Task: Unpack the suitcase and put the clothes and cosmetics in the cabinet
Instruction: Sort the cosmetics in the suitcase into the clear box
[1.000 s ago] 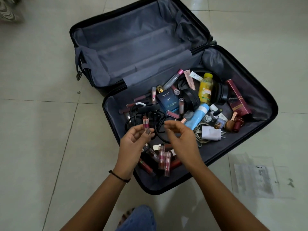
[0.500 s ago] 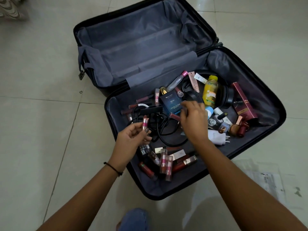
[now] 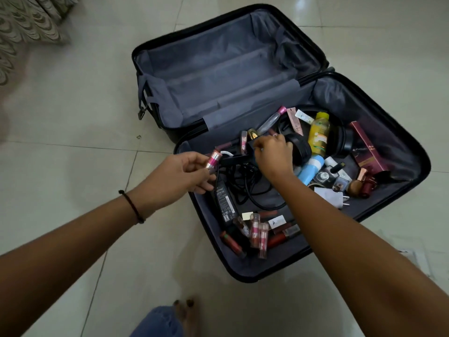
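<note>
On the tiled floor (image 3: pixel 73 117) the black suitcase (image 3: pixel 279 260) lies opened flat, its far half showing grey lining and its near half holding the cosmetics. The left hand (image 3: pixel 179 176), with a dark band (image 3: pixel 132 205) at the wrist, pinches a pink-and-silver lipstick tube (image 3: pixel 212 160) just above the near half's left rim. The right hand (image 3: pixel 273 156) reaches into the middle of the pile with its fingers bent down over a dark box. Whether it grips the box cannot be told.

Between the two hands a black power adapter (image 3: pixel 224 203) and its tangled cable (image 3: pixel 245 183) sprawl across the lining, lying over part of the contents. Near the front rim lies a cluster of lip gloss tubes (image 3: pixel 255 228). Beyond the right hand are a round black case (image 3: pixel 301 149), a yellow bottle (image 3: pixel 318 133), a clear bottle with a pink cap (image 3: pixel 272 120) and a blue tube (image 3: pixel 311 170), all close together. Farther right lie a maroon box (image 3: pixel 368 150) against the wall and a white plug charger (image 3: pixel 331 197).

The adapter's label carries small print and marks too fine to read, as do the bottle labels.

Outside the case are patterned cloth (image 3: pixel 24 27) at the upper left, a clear plastic sheet (image 3: pixel 413 259) at the right, and a bare foot (image 3: pixel 184 310) by a denim knee (image 3: pixel 158 322).
</note>
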